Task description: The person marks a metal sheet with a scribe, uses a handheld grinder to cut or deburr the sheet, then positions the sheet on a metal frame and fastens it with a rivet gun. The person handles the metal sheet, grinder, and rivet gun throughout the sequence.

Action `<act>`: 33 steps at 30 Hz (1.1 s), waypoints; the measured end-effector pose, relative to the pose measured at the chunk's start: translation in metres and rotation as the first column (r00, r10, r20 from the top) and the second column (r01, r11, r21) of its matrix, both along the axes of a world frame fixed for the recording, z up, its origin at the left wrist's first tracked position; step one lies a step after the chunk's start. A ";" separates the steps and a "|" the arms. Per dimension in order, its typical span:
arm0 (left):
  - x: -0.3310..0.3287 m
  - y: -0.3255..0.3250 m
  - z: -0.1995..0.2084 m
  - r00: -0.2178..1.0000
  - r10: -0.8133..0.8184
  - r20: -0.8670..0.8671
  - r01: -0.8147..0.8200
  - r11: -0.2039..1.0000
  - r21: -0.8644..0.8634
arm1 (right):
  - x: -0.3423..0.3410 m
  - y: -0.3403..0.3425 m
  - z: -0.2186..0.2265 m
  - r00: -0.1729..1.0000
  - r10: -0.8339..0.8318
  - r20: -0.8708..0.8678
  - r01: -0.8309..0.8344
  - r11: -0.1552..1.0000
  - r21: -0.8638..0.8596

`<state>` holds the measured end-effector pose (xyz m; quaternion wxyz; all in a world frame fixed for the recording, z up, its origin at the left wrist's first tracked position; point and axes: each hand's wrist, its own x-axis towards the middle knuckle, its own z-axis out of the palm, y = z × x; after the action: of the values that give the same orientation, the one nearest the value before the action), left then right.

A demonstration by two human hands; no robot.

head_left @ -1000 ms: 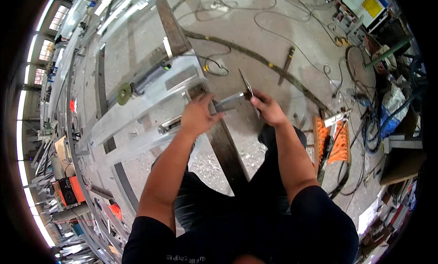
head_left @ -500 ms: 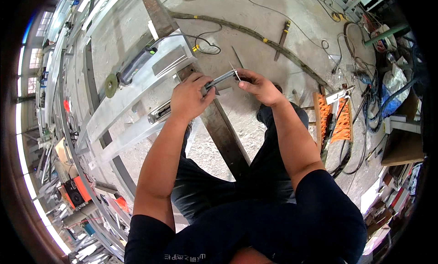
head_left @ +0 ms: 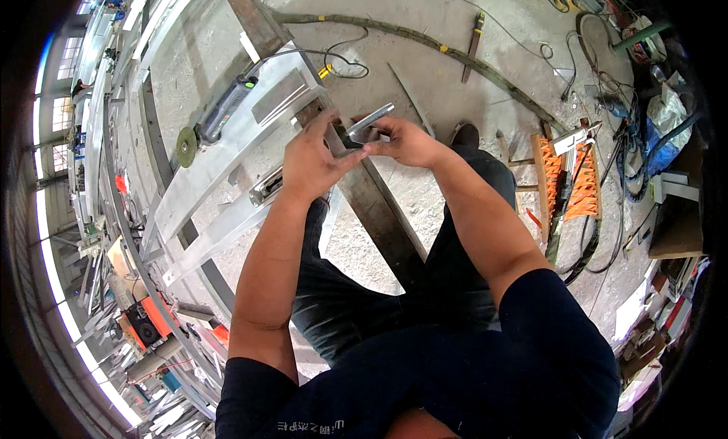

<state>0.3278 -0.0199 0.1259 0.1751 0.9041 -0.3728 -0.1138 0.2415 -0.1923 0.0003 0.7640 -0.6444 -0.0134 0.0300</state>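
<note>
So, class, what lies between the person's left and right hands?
In the head view, a grey metal piece lies between the left hand and right hand, with the dark beam below.

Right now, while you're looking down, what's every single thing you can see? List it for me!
Metal piece: one, silver-grey, centre
Beam: one, dark brown, centre, running between the legs
Grinder: one, grey-black with green disc, left
Metal panels: at least two, silvery, left
Box: one, orange and black, lower left
Metal strip: one, grey, floor ahead
Hose: one, dark with yellow bands, floor ahead
Tool: one, dark with yellow end, by the hose
Strapped frame: one, orange, right
Bag: one, white and blue, far right
Edge clutter: too small to name
Left hand: one, bare, over the beam
Right hand: one, bare, holding the metal piece
</note>
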 end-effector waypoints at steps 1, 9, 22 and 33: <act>0.001 0.002 0.000 1.000 -0.003 0.004 0.003 1.000 -0.017 | 0.003 0.004 0.000 0.999 -0.008 0.047 0.008 1.000 0.011; 0.000 0.000 0.007 0.999 -0.004 -0.035 0.003 0.999 -0.044 | 0.013 0.011 0.003 0.995 0.042 0.092 -0.036 0.997 -0.069; 0.002 0.008 -0.002 1.000 -0.029 0.009 0.029 0.998 -0.059 | 0.014 0.010 0.007 0.995 0.056 0.078 -0.023 0.927 -0.375; 0.008 0.135 0.022 0.949 0.112 0.294 -0.159 0.977 0.144 | 0.022 0.004 0.017 0.999 0.026 -0.030 -0.034 0.957 -0.290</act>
<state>0.3363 0.1152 0.1481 0.0514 0.9460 -0.3201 -0.0012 0.2630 -0.1885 0.0174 0.6608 -0.7487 -0.0086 0.0514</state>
